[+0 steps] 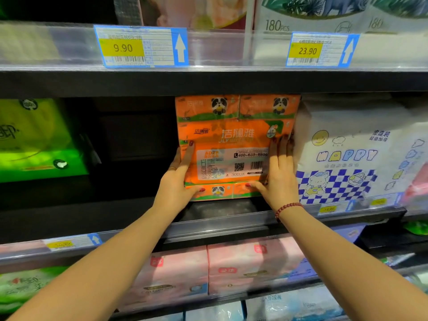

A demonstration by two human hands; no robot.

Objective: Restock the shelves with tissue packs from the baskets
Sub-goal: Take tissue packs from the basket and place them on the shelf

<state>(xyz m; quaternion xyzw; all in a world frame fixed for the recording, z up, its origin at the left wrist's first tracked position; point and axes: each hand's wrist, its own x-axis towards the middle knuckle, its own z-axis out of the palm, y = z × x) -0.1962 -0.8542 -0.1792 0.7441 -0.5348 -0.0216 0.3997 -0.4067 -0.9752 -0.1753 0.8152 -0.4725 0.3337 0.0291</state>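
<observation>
head view: the orange tissue pack (234, 144) stands upright on the shelf (208, 218), framed between both hands, its printed face outward so shoppers can read it. the left hand (178, 177) lies along the pack's left edge with fingers straight, thumb tucked at the lower front corner. the right hand (278, 172) lies flat on the pack's right side, fingers extended, thumb likewise low. neither curls round it; they press and steer it, probably squaring it up and sliding it back. just beyond the right hand, the white pack (347, 147) touches the orange one, which keeps the row tight. beyond the left hand a dark gap (129, 135) separates it from the green pack (34, 140), so i judge more stock belongs there. below the wrists sit pink packs (185, 274). no basket is visible.
</observation>
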